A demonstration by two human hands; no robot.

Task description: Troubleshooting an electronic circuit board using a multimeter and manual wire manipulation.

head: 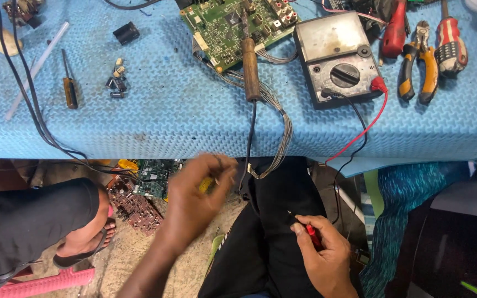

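Gripping: red probe (311, 234) is pinched in right hand (324, 253) | left hand (197, 198) is closed on small yellow part (206, 184), blurred | multimeter (338, 58) is seen on tabletop (167, 118)

This is an electronics repair workshop. On the blue-covered tabletop (155, 116) lie a green circuit board (233, 27), a soldering iron (250, 66), an analogue multimeter (338, 58), pliers (418, 60) and loose capacitors (117, 81). More circuit boards (144, 190) sit on the floor below.
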